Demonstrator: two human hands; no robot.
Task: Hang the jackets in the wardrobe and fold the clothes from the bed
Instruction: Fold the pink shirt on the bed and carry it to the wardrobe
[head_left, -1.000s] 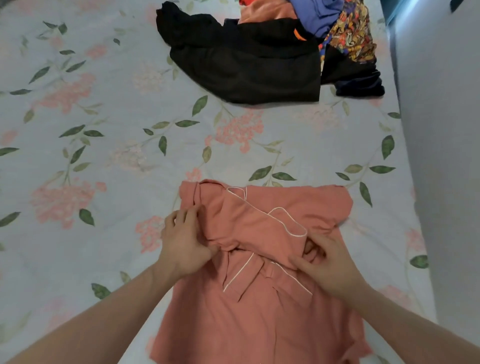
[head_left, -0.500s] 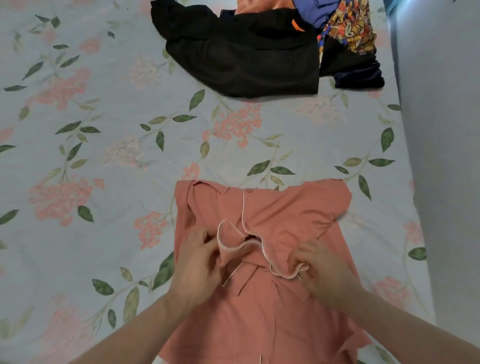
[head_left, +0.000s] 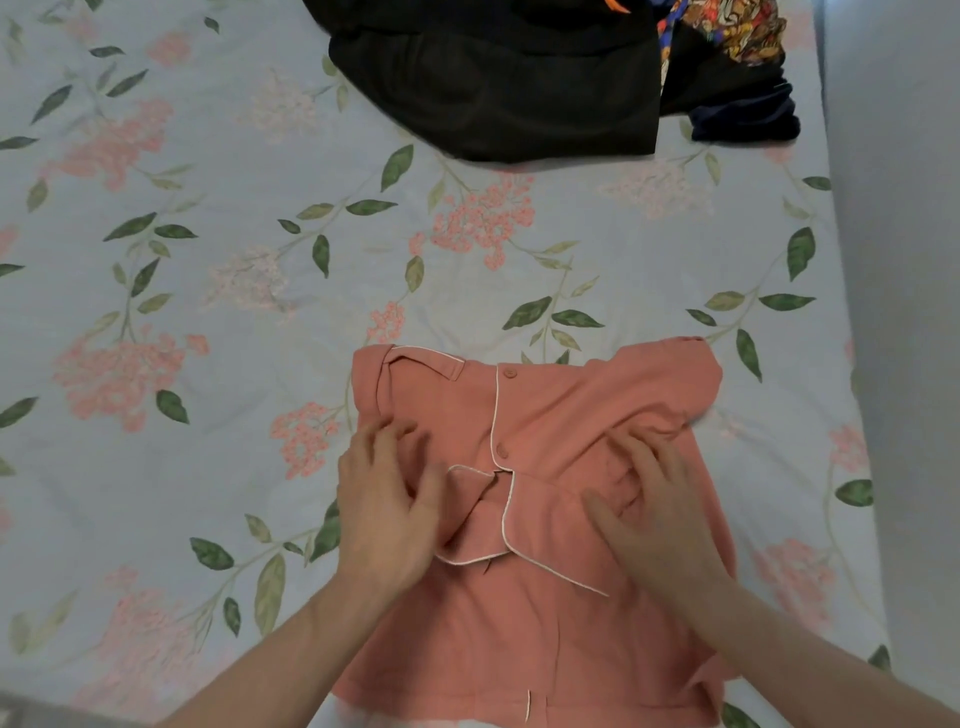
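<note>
A salmon-pink buttoned top with white piping (head_left: 550, 415) lies on the bed near me, its upper part folded down so the placket and two buttons show. My left hand (head_left: 387, 499) lies flat on the left half of the fold with fingers spread. My right hand (head_left: 649, 499) presses flat on the right half, fingers straight. A pile of other clothes sits at the far edge: a black garment (head_left: 498, 88), a colourful patterned one (head_left: 737, 26) and a dark navy piece (head_left: 743, 117).
The bed is covered by a pale blue sheet with pink flowers and green leaves (head_left: 208, 260). A grey wall (head_left: 904, 260) runs along the bed's right side, close to the pink top.
Both hands let go of the pinched collar fabric and now lie flat on the top. The folded part has been spread out and the view has dipped closer.
</note>
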